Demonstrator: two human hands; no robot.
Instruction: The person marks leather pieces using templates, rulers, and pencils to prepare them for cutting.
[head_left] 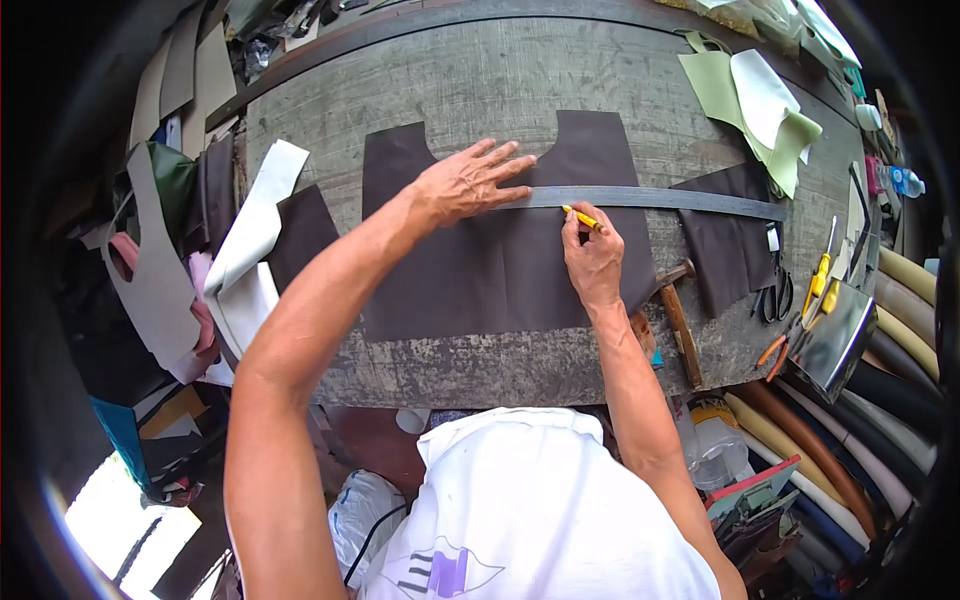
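Note:
A dark brown sheet of leather-like material, with a curved notch cut in its far edge, lies flat on the worn table. Across it runs a long metal ruler, reaching to the right over a second dark piece. My left hand lies with fingers spread on the sheet and on the ruler's left end, pressing down. In my right hand is a yellow pencil, its tip at the ruler's near edge. Any drawn line is too faint to make out.
Right of the sheet lie a hammer, black-handled scissors, a yellow screwdriver and orange-handled pliers. Green and white scraps lie at the far right. White material hangs over the left edge. Rolls stand below right.

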